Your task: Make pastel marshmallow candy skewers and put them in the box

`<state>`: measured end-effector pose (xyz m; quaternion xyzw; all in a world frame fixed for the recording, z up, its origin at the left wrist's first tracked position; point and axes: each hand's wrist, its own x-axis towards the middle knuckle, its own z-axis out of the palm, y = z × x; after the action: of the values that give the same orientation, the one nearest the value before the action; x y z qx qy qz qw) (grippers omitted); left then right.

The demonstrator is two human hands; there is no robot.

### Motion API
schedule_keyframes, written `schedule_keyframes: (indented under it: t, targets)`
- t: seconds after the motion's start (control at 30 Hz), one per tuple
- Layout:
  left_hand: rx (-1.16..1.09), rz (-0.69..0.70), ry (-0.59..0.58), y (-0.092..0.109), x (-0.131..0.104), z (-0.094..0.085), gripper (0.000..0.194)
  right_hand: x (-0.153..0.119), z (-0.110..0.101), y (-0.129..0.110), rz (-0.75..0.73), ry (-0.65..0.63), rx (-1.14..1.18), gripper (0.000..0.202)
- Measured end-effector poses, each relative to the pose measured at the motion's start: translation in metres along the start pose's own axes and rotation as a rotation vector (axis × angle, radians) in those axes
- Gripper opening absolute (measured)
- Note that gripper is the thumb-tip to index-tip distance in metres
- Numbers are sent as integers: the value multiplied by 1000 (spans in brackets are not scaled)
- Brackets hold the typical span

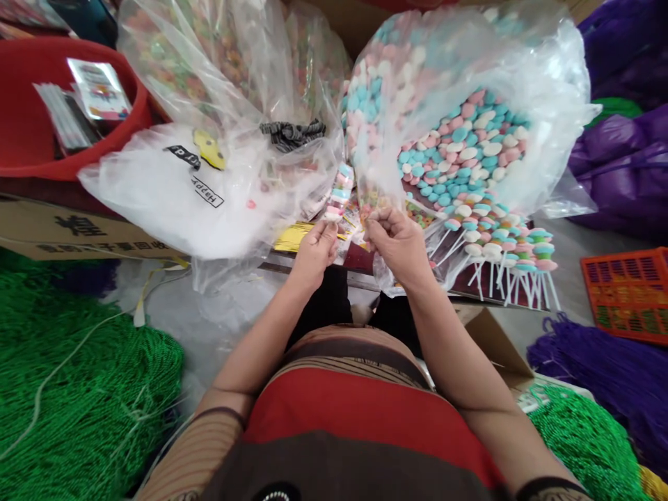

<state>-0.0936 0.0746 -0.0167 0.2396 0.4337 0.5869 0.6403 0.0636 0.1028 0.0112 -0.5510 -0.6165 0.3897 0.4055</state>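
My left hand point(317, 252) is closed in a pinch on the lower end of a candy skewer point(340, 189), whose pink, white and blue pieces point away from me. Thumb and fingers of my right hand point(399, 240) are also pressed together, but what they hold, if anything, is too small to make out. Yellow twist ties point(293, 237) lie just left of my left hand. Beyond my right hand, a big clear bag point(556, 90) spills pink, white and blue candies point(470, 142). Several candy skewers on white sticks point(514, 243) are piled at the right.
A red basin point(138, 90) with printed packets stands at the far left. White plastic bags point(209, 202) cover the left of the table. Green strands point(78, 369) heap on the floor at left; an orange crate point(626, 285) and purple strands point(600, 369) are at right.
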Motion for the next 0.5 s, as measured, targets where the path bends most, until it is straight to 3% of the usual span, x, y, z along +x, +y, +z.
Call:
schedule_keyframes:
  t: [0.13,0.23,0.33,0.5]
  targets:
    - [-60,103,132,10,2,4,34,7,-2,15,-55,58,-222,16]
    - [-65,135,173,22,1,3,35,22,10,18,-109,-65,-477,22]
    - [-90,130,185,27,-3,1,36,33,29,12,-31,-168,-760,25]
    - [-120,97,201,23,-4,-4,36,39,51,13,26,-189,-977,34]
